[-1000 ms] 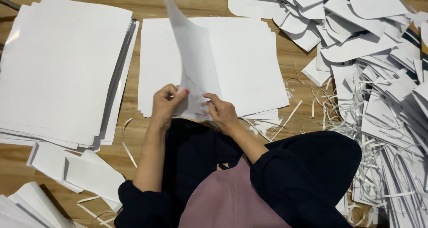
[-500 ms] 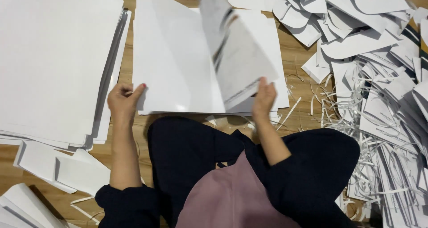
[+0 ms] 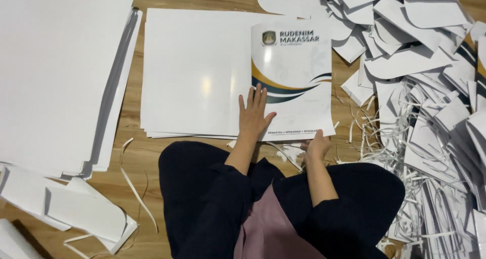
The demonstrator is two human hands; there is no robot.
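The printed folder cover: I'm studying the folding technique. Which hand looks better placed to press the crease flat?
Probably the left hand: it lies flat, fingers spread, on the printed folder cover near its left folded edge. The right hand only pinches the bottom right corner.

Dark, near-black sleeves, pushed up to just below the elbows, forearms bare beyond the cuffs. Dark trousers of the same shade over both legs, the cloth plain and unmarked. Between the knees, a panel of dusty mauve-pink fabric, smooth, with a faint central seam. Left hand (image 3: 254, 114) and right hand (image 3: 317, 143) bare, no rings, watch or gloves visible.
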